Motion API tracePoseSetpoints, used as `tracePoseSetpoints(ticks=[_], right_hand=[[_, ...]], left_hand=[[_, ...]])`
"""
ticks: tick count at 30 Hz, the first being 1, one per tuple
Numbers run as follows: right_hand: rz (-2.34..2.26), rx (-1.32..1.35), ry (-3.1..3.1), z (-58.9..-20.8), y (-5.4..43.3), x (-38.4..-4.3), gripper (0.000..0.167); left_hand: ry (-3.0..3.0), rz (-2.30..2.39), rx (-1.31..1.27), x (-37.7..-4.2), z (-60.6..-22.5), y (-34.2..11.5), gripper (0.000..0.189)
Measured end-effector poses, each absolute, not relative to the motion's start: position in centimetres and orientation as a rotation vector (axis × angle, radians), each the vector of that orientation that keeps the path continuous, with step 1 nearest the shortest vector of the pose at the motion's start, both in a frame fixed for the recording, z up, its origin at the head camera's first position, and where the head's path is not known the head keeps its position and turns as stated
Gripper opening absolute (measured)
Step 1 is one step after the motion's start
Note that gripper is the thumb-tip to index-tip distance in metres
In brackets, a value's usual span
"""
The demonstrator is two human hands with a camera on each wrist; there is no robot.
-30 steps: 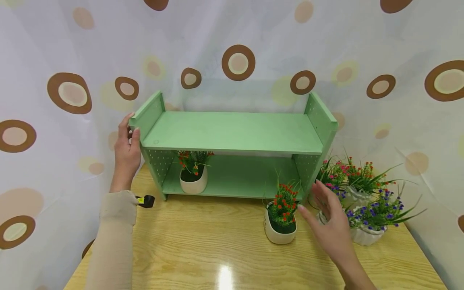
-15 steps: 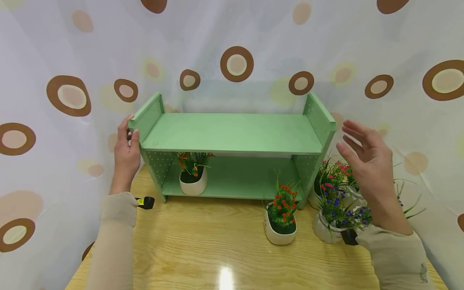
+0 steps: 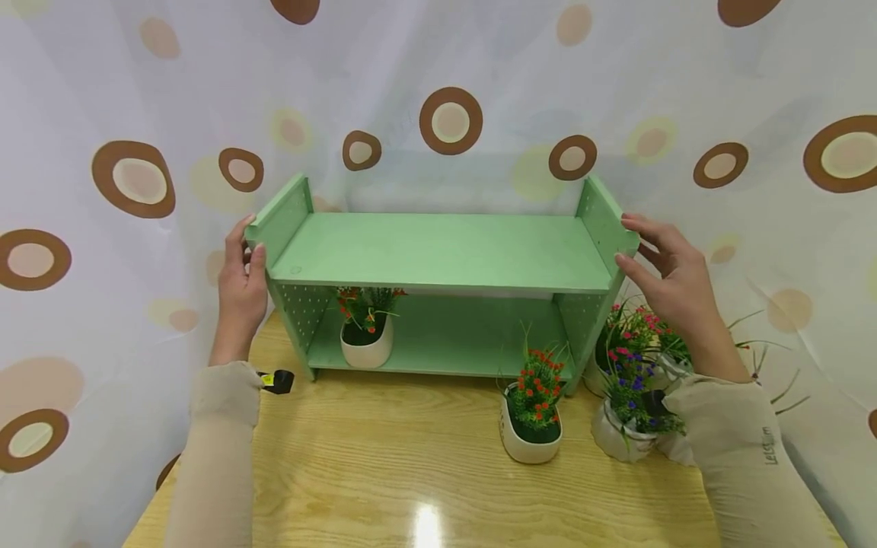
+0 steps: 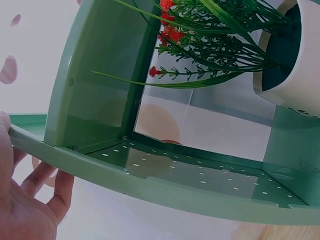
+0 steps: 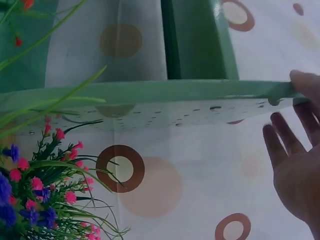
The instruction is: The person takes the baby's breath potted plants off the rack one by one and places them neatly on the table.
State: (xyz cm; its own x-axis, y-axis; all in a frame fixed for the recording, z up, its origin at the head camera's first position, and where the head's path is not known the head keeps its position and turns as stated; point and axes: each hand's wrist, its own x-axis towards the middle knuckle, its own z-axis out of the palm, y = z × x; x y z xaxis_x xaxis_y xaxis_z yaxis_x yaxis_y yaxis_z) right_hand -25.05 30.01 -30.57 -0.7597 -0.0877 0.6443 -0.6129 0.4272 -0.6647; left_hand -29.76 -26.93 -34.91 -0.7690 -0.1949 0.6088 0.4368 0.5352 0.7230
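Observation:
A green two-tier shelf [image 3: 438, 247] with perforated side panels stands at the back of the table. With thumb and fingers, my left hand [image 3: 240, 304] grips the upper front edge of its left side panel. On the opposite side, my right hand [image 3: 678, 285] holds the top front corner of the right panel, thumb on the front edge in the right wrist view. A red-flowered plant in a white pot [image 3: 367, 346] sits at the left of the lower tier, its top partly hidden by the upper board. Another red-flowered potted plant [image 3: 531, 434] stands before the shelf, towards its right.
Several potted plants with pink, blue and red flowers [image 3: 623, 426] crowd the table [image 3: 384, 464] right of the shelf, partly behind my right forearm. Spotted white cloth [image 3: 507, 68] hangs close behind and on both sides.
My right hand has risen from beside the front pot, swung out to the right and come onto the shelf's right panel. The left hand keeps its hold; the shelf looks unmoved.

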Motion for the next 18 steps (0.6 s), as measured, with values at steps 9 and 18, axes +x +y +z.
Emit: tracePoseSetpoints(ticks=[9, 18], right_hand=[[1.285, 0.600, -2.133, -31.2, 30.3, -25.5, 0.048], [1.298, 0.609, -2.120, -31.1, 30.2, -25.7, 0.048]], left_hand=[[-2.137, -1.293, -0.179, -29.5, -34.8, -26.8, 0.048], [-2.052, -1.441, -0.118, -28.7, -35.8, -25.6, 0.057]])
